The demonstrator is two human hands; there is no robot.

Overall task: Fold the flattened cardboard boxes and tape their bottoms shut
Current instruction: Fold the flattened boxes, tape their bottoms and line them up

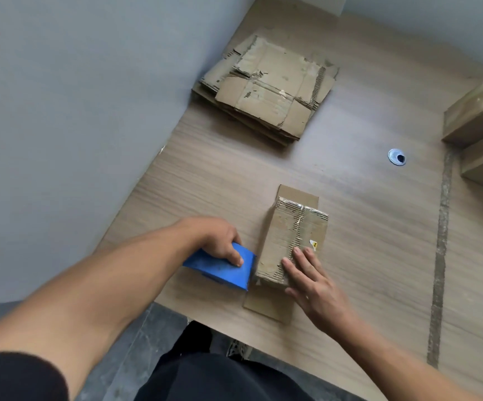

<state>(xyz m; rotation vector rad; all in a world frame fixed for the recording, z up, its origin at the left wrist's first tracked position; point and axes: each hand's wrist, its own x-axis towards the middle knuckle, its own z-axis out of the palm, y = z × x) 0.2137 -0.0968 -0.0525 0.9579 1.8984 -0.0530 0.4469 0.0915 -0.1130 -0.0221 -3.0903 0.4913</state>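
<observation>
A small folded cardboard box (289, 235) stands on the wooden table (364, 241) with its bottom flaps up and closed, shiny tape along the seam. My right hand (311, 276) lies flat on the near end of the box, fingers straight. My left hand (220, 241) grips a blue tape dispenser (223, 267), which rests on the table just left of the box's near corner. A stack of flattened cardboard boxes (266, 88) lies at the far side of the table by the wall.
A grey wall (75, 111) runs along the table's left edge. Folded boxes (477, 117) stand at the far right. A round cable grommet (397, 157) sits in the tabletop between them and the stack. The table's near edge is at my legs.
</observation>
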